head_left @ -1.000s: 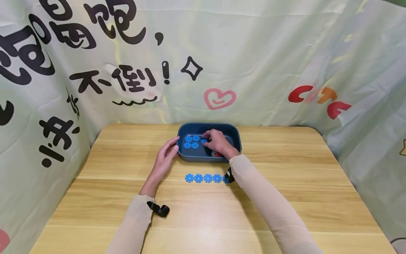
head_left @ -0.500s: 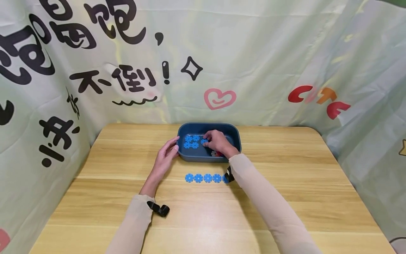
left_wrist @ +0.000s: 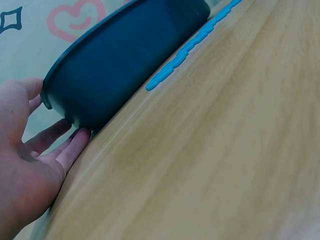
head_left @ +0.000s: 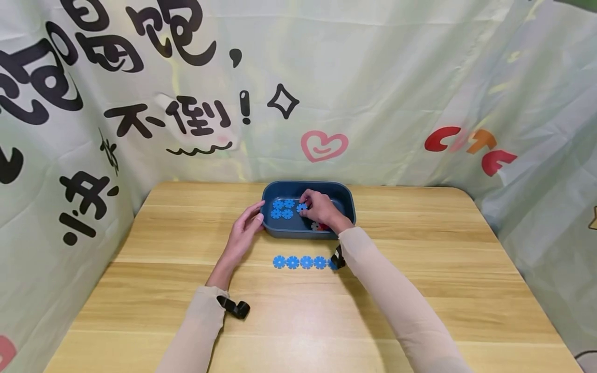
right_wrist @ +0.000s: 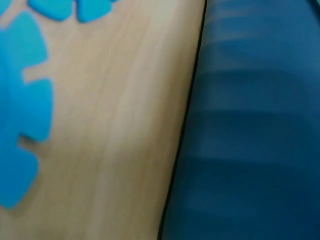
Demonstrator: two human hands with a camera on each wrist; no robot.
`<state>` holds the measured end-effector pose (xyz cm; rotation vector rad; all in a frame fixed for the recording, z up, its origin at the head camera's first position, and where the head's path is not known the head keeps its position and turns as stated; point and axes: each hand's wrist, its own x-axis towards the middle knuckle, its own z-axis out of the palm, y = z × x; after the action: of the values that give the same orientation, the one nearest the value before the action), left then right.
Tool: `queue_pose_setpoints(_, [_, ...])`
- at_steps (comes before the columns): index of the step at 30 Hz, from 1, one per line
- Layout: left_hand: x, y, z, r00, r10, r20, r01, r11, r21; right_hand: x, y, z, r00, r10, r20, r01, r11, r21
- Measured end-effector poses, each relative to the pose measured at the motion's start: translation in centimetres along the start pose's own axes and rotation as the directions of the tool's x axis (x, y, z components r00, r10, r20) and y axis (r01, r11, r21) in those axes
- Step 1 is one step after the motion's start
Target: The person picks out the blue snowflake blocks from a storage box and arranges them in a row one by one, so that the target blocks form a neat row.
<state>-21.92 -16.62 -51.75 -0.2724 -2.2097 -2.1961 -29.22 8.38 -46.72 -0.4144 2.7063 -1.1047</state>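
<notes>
A red piece (head_left: 323,227) is being half-hidden and a blue disc (head_left: 302,208) pinched by the right hand (head_left: 324,209), the tray (head_left: 298,234) touched by the uncurled left hand (head_left: 243,228).

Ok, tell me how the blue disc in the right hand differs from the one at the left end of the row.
The held disc is pinched by the right hand; the row's end disc lies with nothing holding it.
The held disc is inside the box; the end disc is flat on the table.
The held disc is partly covered; the end disc shows whole.
Both are blue and notched round the edge.
</notes>
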Motion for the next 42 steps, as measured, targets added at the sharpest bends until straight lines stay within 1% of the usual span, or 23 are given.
queue_pose_setpoints(8, [-0.3, 0.0, 0.1, 1.0, -0.004, -0.015, 0.004, 1.0, 0.001, 0.0, -0.1, -0.3, 0.998, -0.049, -0.031, 0.049, 0.999, 0.013])
queue_pose_setpoints(17, [-0.2, 0.0, -0.1, 1.0, -0.009, -0.007, 0.009, 1.0, 0.008, -1.1, -1.2, -1.3, 0.994, -0.076, -0.077, 0.08, 0.995, 0.057])
queue_pose_setpoints(25, [-0.1, -0.1, 0.0, 1.0, -0.015, -0.009, 0.015, 1.0, 0.006, -2.5, -1.5, -2.1, 0.983, -0.139, -0.123, 0.147, 0.987, 0.058])
queue_pose_setpoints(30, [0.0, 0.0, 0.1, 1.0, -0.014, -0.008, 0.014, 1.0, 0.0, -3.6, -1.7, -2.3, 0.979, -0.153, -0.133, 0.164, 0.984, 0.076])
queue_pose_setpoints(36, [-0.1, 0.1, 0.1, 1.0, -0.019, -0.006, 0.019, 1.0, -0.006, -4.9, -1.8, -2.6, 0.978, -0.157, -0.137, 0.175, 0.976, 0.133])
queue_pose_setpoints(42, [-0.1, 0.2, 0.1, 1.0, -0.013, 0.001, 0.013, 1.0, 0.004, -6.1, -1.8, -2.9, 0.969, -0.19, -0.16, 0.218, 0.959, 0.181])
